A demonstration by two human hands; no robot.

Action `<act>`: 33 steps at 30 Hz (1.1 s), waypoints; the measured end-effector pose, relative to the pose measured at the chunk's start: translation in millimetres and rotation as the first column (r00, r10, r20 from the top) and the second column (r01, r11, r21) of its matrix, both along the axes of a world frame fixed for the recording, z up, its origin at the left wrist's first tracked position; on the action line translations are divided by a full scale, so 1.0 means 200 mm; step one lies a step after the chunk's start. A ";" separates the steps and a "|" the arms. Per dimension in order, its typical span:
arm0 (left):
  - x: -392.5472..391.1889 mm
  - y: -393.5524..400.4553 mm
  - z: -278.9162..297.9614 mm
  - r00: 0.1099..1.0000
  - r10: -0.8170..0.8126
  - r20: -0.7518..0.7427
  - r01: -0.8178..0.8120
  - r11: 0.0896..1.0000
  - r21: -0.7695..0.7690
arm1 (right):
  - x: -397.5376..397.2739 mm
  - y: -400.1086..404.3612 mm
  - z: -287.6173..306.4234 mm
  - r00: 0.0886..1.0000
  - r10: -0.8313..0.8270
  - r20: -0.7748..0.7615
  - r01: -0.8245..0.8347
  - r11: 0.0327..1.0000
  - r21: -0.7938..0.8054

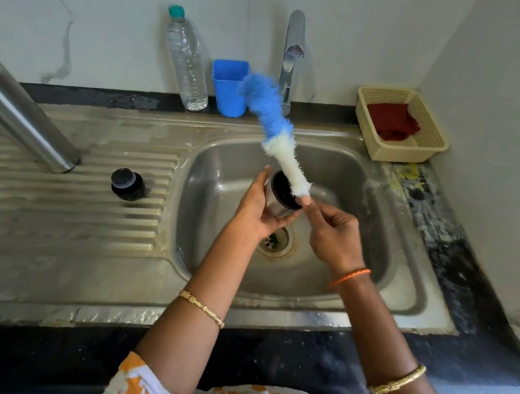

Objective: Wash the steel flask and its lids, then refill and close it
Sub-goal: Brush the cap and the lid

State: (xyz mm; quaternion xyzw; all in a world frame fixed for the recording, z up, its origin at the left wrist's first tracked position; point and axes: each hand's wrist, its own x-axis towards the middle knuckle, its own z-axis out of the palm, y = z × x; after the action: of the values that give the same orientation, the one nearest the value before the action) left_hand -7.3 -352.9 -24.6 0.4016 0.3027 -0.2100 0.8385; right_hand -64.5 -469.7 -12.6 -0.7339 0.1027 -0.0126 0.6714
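Note:
My left hand (256, 207) grips a steel cup lid (279, 198) with a black inside, held over the sink basin (374, 224) with its mouth turned to the right. My right hand (333, 233) pinches the handle end of a bottle brush (276, 129), whose white and blue bristles rise up and back from the lid's rim. The steel flask (22, 116) stands on the ribbed drainboard (64, 212) at the left. A black inner stopper lid (127, 184) sits on the drainboard to the right of the flask.
A clear plastic water bottle (186, 63), a blue cup (230, 87) and the tap (291, 59) stand behind the sink. A beige basket (426, 129) with a red cloth sits at the back right corner. The drain (275, 240) lies below my hands.

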 end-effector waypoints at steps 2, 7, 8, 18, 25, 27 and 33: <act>0.05 0.02 0.00 0.999 0.040 -0.003 -0.040 0.999 -0.006 | 0.01 -0.12 0.04 0.999 0.023 0.040 -0.019 0.994 -0.104; 0.22 0.13 0.04 0.995 0.098 0.030 -0.098 0.995 0.002 | -0.05 -0.39 0.12 0.989 0.106 0.107 -0.037 0.858 -0.513; 0.25 0.15 0.04 0.996 0.084 0.038 -0.085 0.996 0.010 | -0.08 -0.42 0.11 0.985 0.121 0.124 -0.024 0.806 -0.592; 0.41 0.24 0.07 0.995 0.043 0.088 -0.069 0.944 0.323 | -0.11 -0.43 0.25 0.995 0.080 0.067 0.005 0.607 -0.795; 0.41 0.14 0.03 0.917 -0.111 0.382 -0.186 0.730 0.658 | -0.02 -0.25 0.26 0.998 0.040 -0.058 -0.070 0.530 -0.845; 0.42 0.15 0.02 0.884 -0.043 0.466 -0.284 0.742 0.607 | 0.03 -0.27 0.24 0.971 0.055 -0.232 -0.192 0.757 -0.624; 0.41 0.19 0.02 0.877 0.170 0.450 -0.246 0.962 0.116 | 0.04 -0.29 0.10 0.755 0.301 -0.582 -0.221 0.953 0.205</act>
State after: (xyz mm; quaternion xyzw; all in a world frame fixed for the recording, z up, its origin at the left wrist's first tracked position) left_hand 73.8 -314.2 -20.9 0.4730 0.1656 0.0034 0.8653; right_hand -56.4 -527.3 7.7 -0.6628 0.2097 0.3236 0.6419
